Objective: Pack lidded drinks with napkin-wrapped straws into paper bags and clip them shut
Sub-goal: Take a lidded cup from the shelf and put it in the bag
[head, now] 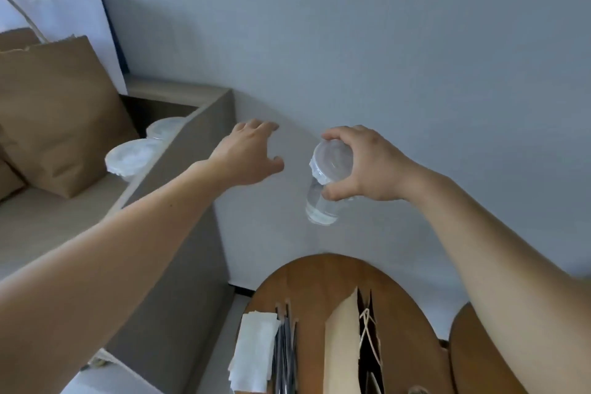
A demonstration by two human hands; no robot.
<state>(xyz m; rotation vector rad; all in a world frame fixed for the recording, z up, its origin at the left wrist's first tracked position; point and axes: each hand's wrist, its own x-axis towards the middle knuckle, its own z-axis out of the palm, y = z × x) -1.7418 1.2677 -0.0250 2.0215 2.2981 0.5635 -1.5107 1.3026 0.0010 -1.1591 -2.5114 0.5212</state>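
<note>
Lidded drink point(329, 169) first: you have it in mid-air just right of centre. Your right hand point(367, 166) is curled over it from above, thumb and fingers gripping the lid's rim, and the clear cup hangs below, touching nothing. Your left hand point(249, 153), at nine o'clock of the cup, is spread, relaxed and holding nothing. I cannot tell whether it touches the wall.

I judge this to be the carrying step: one drink picked up, not yet bagged. The open paper bag point(342, 345) stands on the round table point(307, 278) at six o'clock of the cup. Napkins point(256, 345) and straws point(286, 345) lie at the bag's nine o'clock.

Next, bring the cup down upright through the bag's mouth, clear of the cord handles. You will likely want your free hand steadying the bag. More lidded cups point(134, 157) wait on the sofa point(179, 169) at nine o'clock.
</note>
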